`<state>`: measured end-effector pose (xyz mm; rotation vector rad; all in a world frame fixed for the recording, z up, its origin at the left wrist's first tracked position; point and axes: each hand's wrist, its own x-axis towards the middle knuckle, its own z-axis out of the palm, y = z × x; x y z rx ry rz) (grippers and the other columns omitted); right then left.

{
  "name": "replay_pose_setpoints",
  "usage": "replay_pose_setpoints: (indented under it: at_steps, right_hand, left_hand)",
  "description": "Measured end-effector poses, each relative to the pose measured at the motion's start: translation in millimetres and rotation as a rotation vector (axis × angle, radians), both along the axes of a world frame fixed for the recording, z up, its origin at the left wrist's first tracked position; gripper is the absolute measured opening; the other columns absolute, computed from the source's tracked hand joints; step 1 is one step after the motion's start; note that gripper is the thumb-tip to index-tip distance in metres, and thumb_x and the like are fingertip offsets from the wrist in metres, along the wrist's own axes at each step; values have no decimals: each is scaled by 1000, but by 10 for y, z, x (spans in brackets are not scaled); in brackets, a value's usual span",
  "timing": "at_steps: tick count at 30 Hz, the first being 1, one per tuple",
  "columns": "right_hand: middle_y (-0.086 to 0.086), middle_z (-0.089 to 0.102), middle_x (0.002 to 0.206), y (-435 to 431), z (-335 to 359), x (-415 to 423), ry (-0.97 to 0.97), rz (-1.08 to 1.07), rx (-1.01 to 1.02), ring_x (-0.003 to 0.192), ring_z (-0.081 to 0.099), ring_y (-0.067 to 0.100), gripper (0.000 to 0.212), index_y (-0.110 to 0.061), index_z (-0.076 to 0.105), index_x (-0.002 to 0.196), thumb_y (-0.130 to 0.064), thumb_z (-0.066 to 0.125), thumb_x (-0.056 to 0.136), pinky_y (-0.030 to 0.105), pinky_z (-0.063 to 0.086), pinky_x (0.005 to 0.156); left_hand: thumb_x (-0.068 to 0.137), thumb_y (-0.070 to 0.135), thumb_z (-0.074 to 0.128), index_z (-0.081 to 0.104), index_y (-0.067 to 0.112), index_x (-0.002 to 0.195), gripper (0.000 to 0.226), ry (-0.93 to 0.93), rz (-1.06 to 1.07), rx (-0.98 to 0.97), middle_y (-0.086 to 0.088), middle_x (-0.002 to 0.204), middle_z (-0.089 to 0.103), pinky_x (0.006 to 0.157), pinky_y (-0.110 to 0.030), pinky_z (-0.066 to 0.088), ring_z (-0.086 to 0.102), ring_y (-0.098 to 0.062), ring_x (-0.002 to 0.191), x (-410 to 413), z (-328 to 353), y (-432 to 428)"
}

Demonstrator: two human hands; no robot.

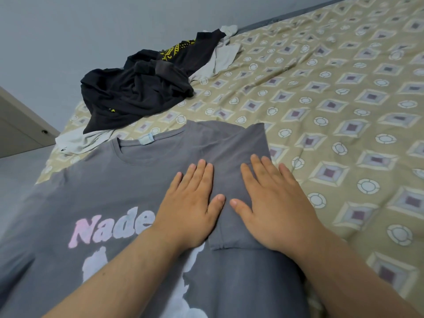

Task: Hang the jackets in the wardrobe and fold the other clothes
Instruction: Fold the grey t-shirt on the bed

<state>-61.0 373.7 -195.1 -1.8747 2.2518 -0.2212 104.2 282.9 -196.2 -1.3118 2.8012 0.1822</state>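
Both hands lie flat on the grey T-shirt (103, 180). The left hand (190, 203) and the right hand (273, 203) are side by side with fingers straight and close together, pressing down and gripping nothing. The T-shirt is spread print-up on the patterned bed sheet (344, 111), its collar beyond the fingertips.

Under the palms is a folded flap (229, 157): one sleeve and side of the shirt turned inward over the chest. The right hand rests fully on it, and the left lies across its inner edge.

This looks like the folding part of the task, with the first side fold being smoothed flat. The next move likely calls for lifting both hands and pinching the unfolded sleeve and shoulder out to the left of the left hand. That side would then come inward to match, before the hem is folded up.

Well beyond the fingertips a heap of black clothes (137, 95) sits over a pale garment (78, 141), not yet folded. Whether any of these is a jacket cannot be told.
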Motion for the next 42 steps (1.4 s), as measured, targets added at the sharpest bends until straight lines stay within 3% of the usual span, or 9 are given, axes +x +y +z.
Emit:
replay_pose_setpoints:
  at_steps: [7,17,26,29,31,33,36,39,42]
  right_hand:
    - [4,-5,166,-28,-68,-2,40,-14,-11,153,-5,20,95,-19,2,158,-68,-7,77,41,-2,123]
    - [-2,5,166,-70,-77,94,105,-111,49,153,6,16,87,-25,10,158,-69,7,83,37,9,124]
    - [7,-13,165,-228,336,320,144,-185,421,152,-8,25,74,-15,-7,158,-53,20,101,49,1,122]
    - [14,0,165,-108,354,758,180,-260,269,152,0,31,73,-13,5,158,-54,13,99,53,2,122]
    - [14,7,164,-65,358,1150,175,-181,178,152,2,30,76,-15,15,157,-57,5,94,53,1,122]
    - [11,9,164,-153,358,1565,141,-55,130,152,2,27,69,-19,19,156,-55,14,97,51,-1,121]
    - [9,8,165,-493,375,2224,80,94,78,153,1,24,64,-21,18,157,-51,27,101,48,-5,122]
    - [7,6,166,-830,338,2877,6,184,40,153,-1,21,65,-23,17,157,-51,29,100,45,-7,122]
    - [5,3,166,-914,167,3247,40,210,67,153,-4,22,67,-26,15,158,-54,25,98,45,-10,122]
  left_hand:
    - [85,62,-3,-2,19,157,83,47,79,-38,3,164,-7,121,-31,-11,-11,-9,149,53,-93,134]
    - [101,53,14,-12,12,155,72,-34,30,126,-4,163,-17,121,-39,-11,-18,-17,149,32,-95,-19]
    - [101,52,17,-6,15,156,71,-27,-49,206,-2,163,-14,121,-35,-12,-14,-19,150,771,148,170]
    - [97,54,23,21,12,155,71,113,8,77,-1,161,9,116,-25,-19,14,-22,150,1596,48,225]
    - [94,57,32,51,11,142,69,80,67,103,-2,152,40,118,-27,-3,44,-20,138,2134,6,264]
    - [92,59,38,53,13,140,68,22,82,122,0,148,46,116,-29,7,48,-15,134,2532,-69,277]
    - [87,56,38,55,7,138,72,102,226,64,-8,144,52,115,-31,10,52,-22,131,2881,-113,265]
    - [92,56,26,36,7,150,77,232,523,47,-11,157,32,117,-32,9,30,-25,146,3153,-7,121]
    - [95,52,41,36,6,147,69,349,834,-8,-14,154,36,113,-41,27,34,-30,142,3400,146,-160]
